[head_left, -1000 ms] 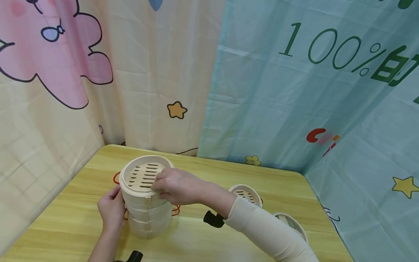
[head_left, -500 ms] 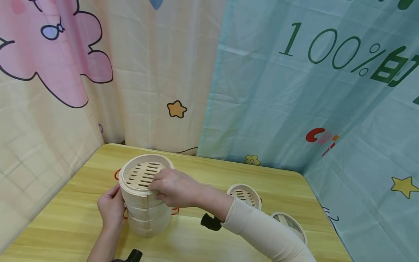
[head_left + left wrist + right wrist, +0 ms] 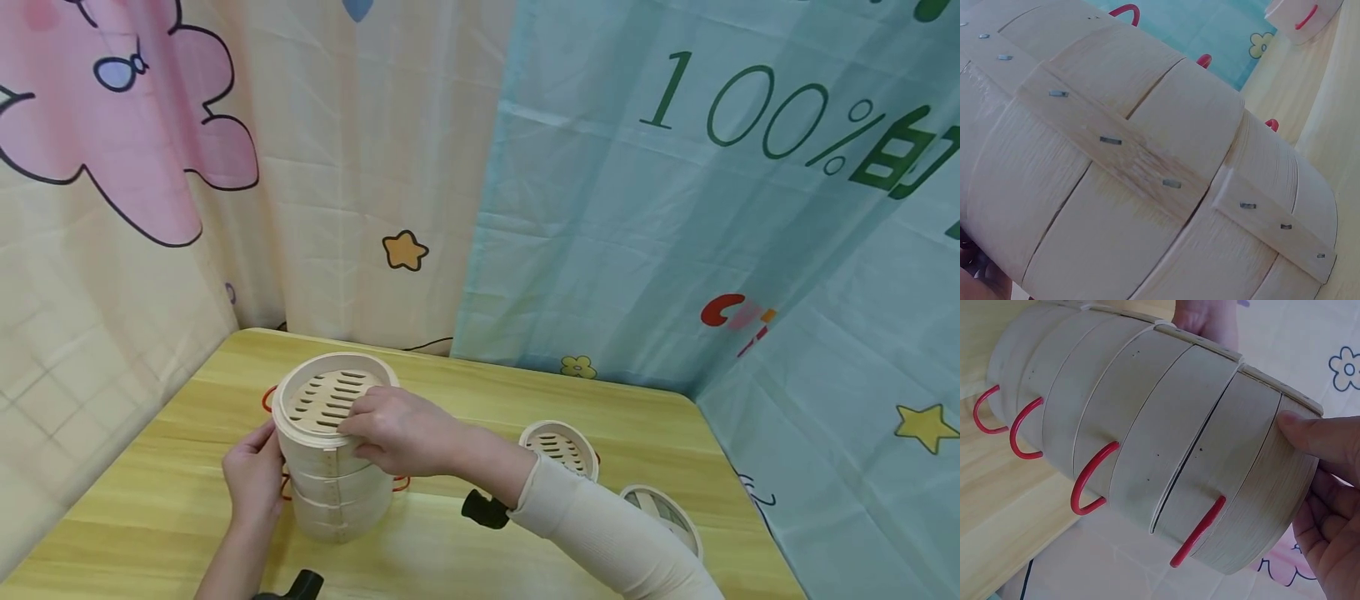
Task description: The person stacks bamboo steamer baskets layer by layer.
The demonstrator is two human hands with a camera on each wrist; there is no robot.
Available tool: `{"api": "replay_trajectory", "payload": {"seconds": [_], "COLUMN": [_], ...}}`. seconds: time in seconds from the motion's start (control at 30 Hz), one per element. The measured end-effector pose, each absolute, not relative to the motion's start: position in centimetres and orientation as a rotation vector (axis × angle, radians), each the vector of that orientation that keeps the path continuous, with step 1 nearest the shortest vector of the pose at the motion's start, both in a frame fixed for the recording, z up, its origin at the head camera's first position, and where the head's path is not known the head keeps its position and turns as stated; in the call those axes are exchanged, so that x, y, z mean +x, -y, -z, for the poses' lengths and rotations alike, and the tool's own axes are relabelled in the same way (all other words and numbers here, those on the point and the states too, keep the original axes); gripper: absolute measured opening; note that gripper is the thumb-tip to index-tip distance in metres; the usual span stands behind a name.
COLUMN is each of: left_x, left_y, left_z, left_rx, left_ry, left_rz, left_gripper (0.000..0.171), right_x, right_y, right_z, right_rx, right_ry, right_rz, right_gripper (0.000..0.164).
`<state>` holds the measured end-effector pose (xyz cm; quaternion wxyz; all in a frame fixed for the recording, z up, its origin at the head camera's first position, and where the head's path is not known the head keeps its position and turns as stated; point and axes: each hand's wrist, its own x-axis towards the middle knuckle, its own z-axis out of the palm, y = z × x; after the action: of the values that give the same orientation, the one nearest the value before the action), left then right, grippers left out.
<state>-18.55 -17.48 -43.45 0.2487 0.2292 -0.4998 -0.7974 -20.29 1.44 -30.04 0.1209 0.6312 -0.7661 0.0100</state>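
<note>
A tall stack of bamboo steamer tiers [image 3: 341, 492] stands upright on the left part of the table, with a slatted base in the top tier. In the head view, my right hand [image 3: 405, 429] grips the near right rim of that tier. The right wrist view shows the thumb [image 3: 1307, 434] on its outer wall and the fingers bent over the edge. My left hand [image 3: 251, 479] holds the left side of the stack below the top rim; its fingertips are partly hidden behind the wall. Red loop handles [image 3: 1091, 481] stick out along the stack's sides.
A smaller slatted steamer tier [image 3: 555, 442] sits right of the stack. Beyond my right sleeve lies a round woven lid [image 3: 660, 508], partly covered by it. Black wrist mounts [image 3: 483, 508] show near both forearms. Printed curtains [image 3: 375, 167] enclose the wooden table [image 3: 450, 542].
Both hands keep their places on the stack. The right hand and the top tier shift very slightly leftward; the view itself moves a touch.
</note>
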Motion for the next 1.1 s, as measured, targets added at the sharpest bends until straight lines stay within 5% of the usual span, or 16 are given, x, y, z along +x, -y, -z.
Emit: {"api": "replay_trajectory", "payload": {"seconds": [0.3,0.47,0.57,0.83,1.1], "left_x": [-18.8,-20.6,-22.5,-18.6,-21.6], "left_y": [18.2,20.8,23.4,20.9,21.9], "left_z": [42.9,45.4,48.4,38.7,42.0], "left_rx": [0.616,0.546,0.400,0.402,0.321], "left_ry": [1.366,1.287,1.155,0.916,1.038], "left_rz": [2.298,2.325,2.382,2.504,2.458], "left_gripper": [0.032,0.011,0.033,0.022,0.032], "right_x": [-20.8,-21.1,-21.2,-21.3,-21.0], "right_y": [-4.0,-8.0,-11.2,-20.5,-27.6], "right_z": [30.8,32.5,33.7,37.0,39.9], "right_rx": [1.799,1.687,1.626,1.457,1.254], "right_ry": [2.051,1.931,1.962,2.183,2.417], "right_rz": [-0.337,-0.420,-0.429,-0.480,-0.350], "right_gripper": [0.026,0.032,0.036,0.025,0.026]}}
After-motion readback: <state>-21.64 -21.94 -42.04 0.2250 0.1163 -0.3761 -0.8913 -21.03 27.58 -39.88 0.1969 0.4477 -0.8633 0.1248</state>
